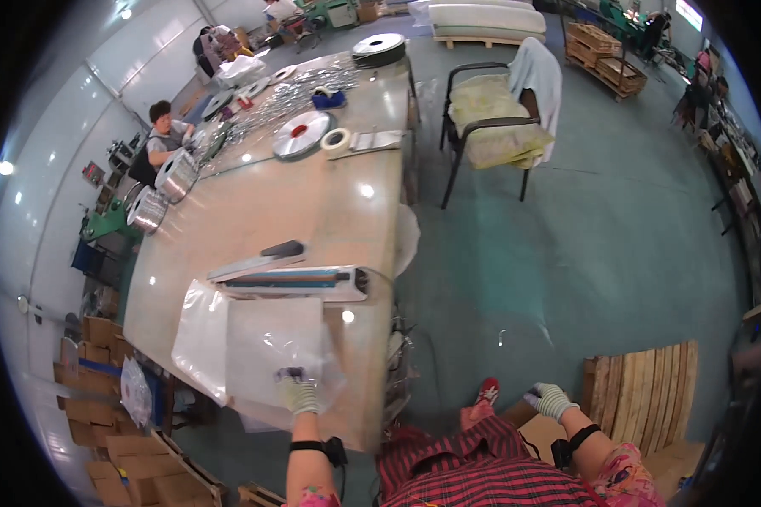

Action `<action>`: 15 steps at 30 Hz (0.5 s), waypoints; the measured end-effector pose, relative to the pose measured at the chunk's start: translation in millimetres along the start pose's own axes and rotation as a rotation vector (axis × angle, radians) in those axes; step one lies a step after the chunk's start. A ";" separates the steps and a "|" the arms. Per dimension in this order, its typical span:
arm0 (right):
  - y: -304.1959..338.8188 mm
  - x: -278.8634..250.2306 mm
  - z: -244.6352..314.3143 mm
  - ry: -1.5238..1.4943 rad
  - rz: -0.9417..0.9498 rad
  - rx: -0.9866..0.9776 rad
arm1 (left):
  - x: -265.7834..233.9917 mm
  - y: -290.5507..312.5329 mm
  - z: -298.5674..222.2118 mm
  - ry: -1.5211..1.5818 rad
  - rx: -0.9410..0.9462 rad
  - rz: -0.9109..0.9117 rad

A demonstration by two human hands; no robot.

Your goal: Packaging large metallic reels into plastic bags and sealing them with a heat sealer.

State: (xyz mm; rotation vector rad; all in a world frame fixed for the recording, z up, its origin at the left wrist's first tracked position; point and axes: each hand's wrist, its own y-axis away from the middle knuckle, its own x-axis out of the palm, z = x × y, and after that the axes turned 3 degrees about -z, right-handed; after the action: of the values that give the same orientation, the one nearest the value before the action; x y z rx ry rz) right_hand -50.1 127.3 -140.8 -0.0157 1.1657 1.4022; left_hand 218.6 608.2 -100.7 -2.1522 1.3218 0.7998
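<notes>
My left hand point(297, 392), in a striped glove with dark fingertips, rests on a stack of clear plastic bags point(266, 338) at the near end of the table. Its fingers look stretched out over the plastic. Right of the table, my right hand point(551, 400), gloved likewise, hangs over an open cardboard box point(543, 435). Its fingers are loosely apart, with nothing visible in them. Just beyond the bags lies a long bag sealer point(300, 282) with a white body and blue strip. A dark-handled pale bar point(258, 259) sits behind it.
The long table point(254, 203) carries metal strip spools point(177, 175), a flat reel point(302, 135), a tape roll point(336, 139) and a blue tape dispenser point(328, 99). A co-worker point(167, 135) sits at its left side. Right stand a cloth-draped chair point(490, 114) and wooden slats point(643, 393). Cartons point(144, 465) fill the lower left.
</notes>
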 end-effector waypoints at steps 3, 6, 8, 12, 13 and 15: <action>-7.9 -46.9 -34.3 -0.053 -0.124 0.054 | 32.4 -10.1 9.6 -0.256 0.251 -0.058; -31.0 -78.1 -57.9 -0.135 -0.270 0.051 | 49.6 -17.9 -8.3 -0.263 -0.021 -0.054; -42.2 -99.7 -48.9 -0.173 -0.321 0.025 | 51.7 -14.5 -29.2 -0.457 -0.047 -0.007; -67.4 -129.7 -17.8 -0.101 -0.166 -0.104 | 46.8 -15.3 -37.2 -0.628 -0.085 0.082; -75.7 -137.6 -14.3 -0.063 -0.118 -0.155 | 54.7 -10.5 -44.3 -0.618 -0.089 0.096; -93.3 -144.6 -13.6 -0.197 -0.090 -0.172 | 54.0 -3.9 -70.3 -0.711 -0.069 0.046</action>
State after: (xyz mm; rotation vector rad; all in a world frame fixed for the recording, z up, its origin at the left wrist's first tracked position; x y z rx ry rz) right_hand 47.9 -12.2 -113.4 -0.0501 0.8705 1.3875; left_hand 257.5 529.4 -88.2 -1.6304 0.9684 1.4677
